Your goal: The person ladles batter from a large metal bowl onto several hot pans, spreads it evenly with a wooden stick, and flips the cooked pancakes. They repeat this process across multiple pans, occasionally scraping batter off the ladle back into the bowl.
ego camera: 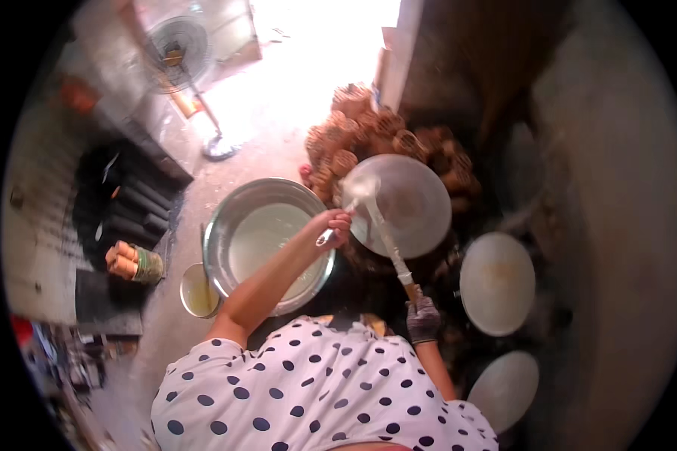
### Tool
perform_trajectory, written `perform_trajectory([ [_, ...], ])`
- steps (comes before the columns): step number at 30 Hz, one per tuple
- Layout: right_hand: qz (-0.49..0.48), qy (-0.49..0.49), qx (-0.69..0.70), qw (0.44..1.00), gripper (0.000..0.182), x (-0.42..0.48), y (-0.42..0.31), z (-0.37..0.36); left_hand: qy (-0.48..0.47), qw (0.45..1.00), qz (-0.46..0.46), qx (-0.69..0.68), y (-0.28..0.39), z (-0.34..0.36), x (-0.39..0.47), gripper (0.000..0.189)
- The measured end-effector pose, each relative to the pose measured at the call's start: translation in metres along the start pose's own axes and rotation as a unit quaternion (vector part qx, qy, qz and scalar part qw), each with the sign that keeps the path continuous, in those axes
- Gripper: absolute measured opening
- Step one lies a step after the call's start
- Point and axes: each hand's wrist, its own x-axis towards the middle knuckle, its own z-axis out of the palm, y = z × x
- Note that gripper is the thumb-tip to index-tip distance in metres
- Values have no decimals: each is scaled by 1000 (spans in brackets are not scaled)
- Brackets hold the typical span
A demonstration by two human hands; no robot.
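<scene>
My bare left hand [334,226] grips the metal handle [323,239] of a ladle, above the right rim of a wide metal basin [214,237] of pale liquid batter [259,242]. The ladle's blurred head [363,187] is over the left part of a round pan [423,225] with a whitish surface. In a grey knitted glove, my right hand [423,320] holds the wooden handle of a long spatula [388,242] coated in white batter. The spatula's far end reaches over the pan, close to the ladle; blur hides whether they touch.
Two more round pale pans, one upper [497,293] and one lower [505,389], lie at right. Brown cylinders with holes [338,132] are heaped behind the pan. At left are a small bowl of yellowish liquid [199,296], dark cylinders [138,211] and a standing fan [177,53].
</scene>
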Motion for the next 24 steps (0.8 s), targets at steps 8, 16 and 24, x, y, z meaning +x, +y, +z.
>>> perform_trajectory([
  [8,172,160,-17,972,41,4,59,-94,30,922,52,381,-51,113,83,39],
  [16,239,52,77,967,42,43,89,-47,131,908,77,390,-97,70,198,21],
  [24,341,28,335,878,42,133,58,53,267,401,283,830,-43,36,181,47],
])
